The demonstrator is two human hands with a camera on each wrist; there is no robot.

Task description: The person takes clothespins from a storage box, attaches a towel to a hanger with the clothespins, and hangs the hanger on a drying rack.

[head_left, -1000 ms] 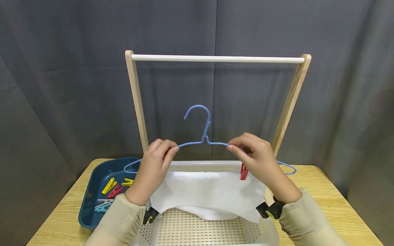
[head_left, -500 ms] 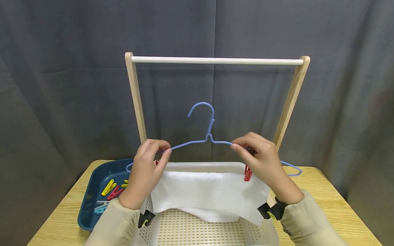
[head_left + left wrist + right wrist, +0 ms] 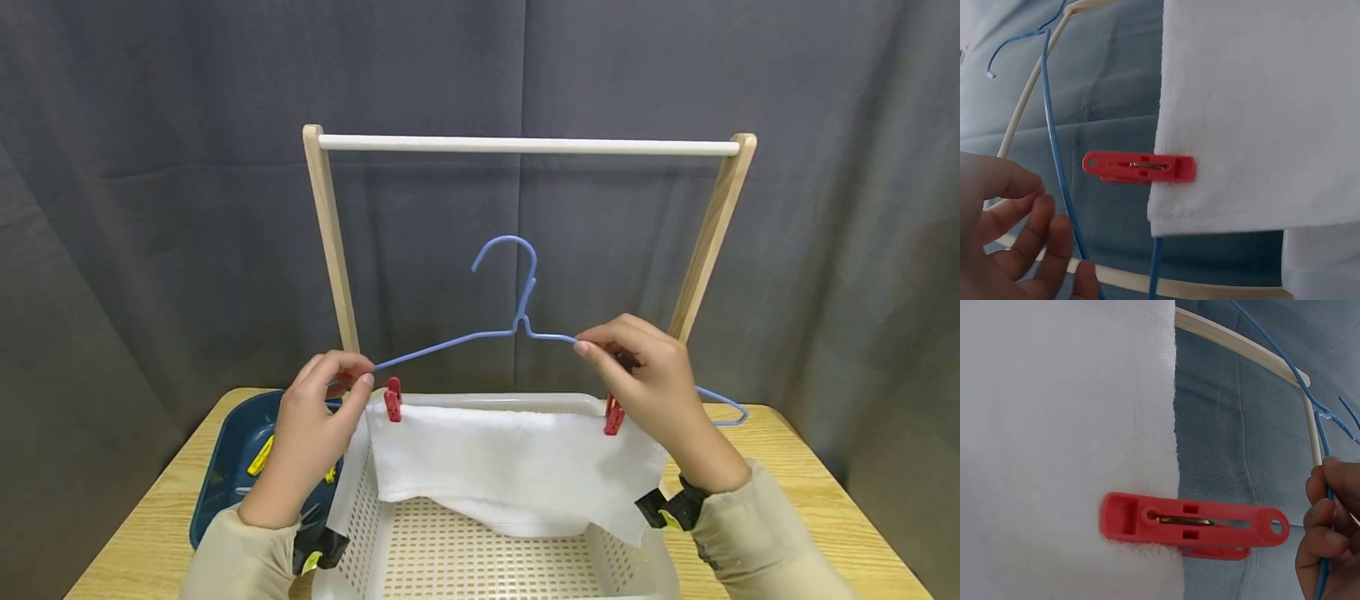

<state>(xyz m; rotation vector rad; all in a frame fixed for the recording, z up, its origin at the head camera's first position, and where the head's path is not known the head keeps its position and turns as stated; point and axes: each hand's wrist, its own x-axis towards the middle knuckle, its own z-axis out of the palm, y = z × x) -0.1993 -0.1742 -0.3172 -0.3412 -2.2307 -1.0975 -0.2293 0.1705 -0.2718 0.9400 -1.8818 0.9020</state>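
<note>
A blue wire hanger (image 3: pixel 442 344) is raised above the basket, its hook up and its left side tilted lower. A folded white towel (image 3: pixel 495 458) hangs from it, pinned by a red clothespin (image 3: pixel 393 400) at the left and another red clothespin (image 3: pixel 613 417) at the right. My right hand (image 3: pixel 648 383) pinches the hanger's right shoulder between thumb and fingers. At the left shoulder, my left hand (image 3: pixel 311 433) is loosely curled beside the wire; in the left wrist view the thumb and fingertips (image 3: pixel 1041 200) stand a little apart from it.
Behind is a wooden rack with a white rod (image 3: pixel 525 144). A white perforated basket (image 3: pixel 487 567) stands beneath the towel. At left, a dark blue tray (image 3: pixel 217 492) holds clothespins, partly hidden by the left arm. Everything stands on a wooden table (image 3: pixel 810 500).
My left hand has slid left along the hanger and loosened, uncovering the left clothespin. My right hand, the hanger and the towel have shifted slightly right and up, the hanger tilting lower at left.
</note>
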